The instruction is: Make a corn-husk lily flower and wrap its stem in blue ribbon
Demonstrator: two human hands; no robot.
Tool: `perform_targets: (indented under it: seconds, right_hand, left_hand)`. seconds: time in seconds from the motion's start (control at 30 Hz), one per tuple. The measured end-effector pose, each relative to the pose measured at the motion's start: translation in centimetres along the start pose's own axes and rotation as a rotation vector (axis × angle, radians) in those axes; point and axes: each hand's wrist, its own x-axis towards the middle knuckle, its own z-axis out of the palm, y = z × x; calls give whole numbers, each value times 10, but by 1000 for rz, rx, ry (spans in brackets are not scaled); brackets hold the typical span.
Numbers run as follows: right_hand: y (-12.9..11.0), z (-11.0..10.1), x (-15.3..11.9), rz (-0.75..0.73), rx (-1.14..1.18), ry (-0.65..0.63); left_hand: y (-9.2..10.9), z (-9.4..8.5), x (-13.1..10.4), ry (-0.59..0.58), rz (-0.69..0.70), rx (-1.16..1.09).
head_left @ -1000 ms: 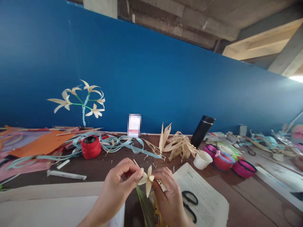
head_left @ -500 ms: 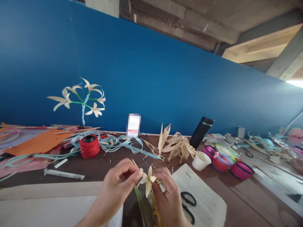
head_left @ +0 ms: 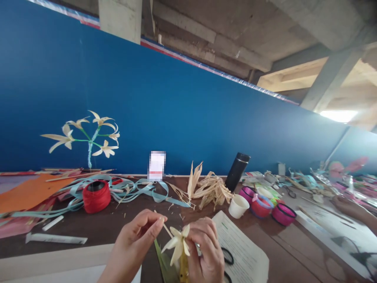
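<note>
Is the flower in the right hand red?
No, the flower in the right hand has pale cream petals.

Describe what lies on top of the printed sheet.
Parts of black scissor handles show on the printed sheet; the right-hand grip and frame edge hide the rest, and whatever else might lie there.

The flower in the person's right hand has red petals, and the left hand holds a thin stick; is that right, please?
Not red: the head view shows the flower in the right hand has cream petals; the left hand holds a thin stick.
</note>
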Motion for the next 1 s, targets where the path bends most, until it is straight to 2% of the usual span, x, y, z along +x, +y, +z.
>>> perform_targets:
  seconds: [0.1, 0.27, 0.47, 0.6, 0.77, 0.9, 1.0]
  right_hand:
    - [1, 1, 0, -21, -43, -12]
    - [6, 5, -7, 137, -117, -53]
    - [10, 8, -11, 157, -160, -131]
    - [8, 10, -12, 158, -179, -184]
    - [5, 11, -11, 137, -176, -181]
    - [4, 12, -10, 136, -171, -156]
    - [6, 13, -12, 154, -153, -143]
  left_hand:
    - [-2, 1, -1, -16, 6, -30]
    - [-2, -1, -1, -51, -58, -25]
    - [2, 1, -1, -179, -32, 25]
    - [-1, 6, -1, -152, -52, -9]
    - [-10, 10, -1, -105, -94, -100]
    - [-10, 9, -1, -159, -162, -141]
    - [-7, 7, -2, -156, -179, -163]
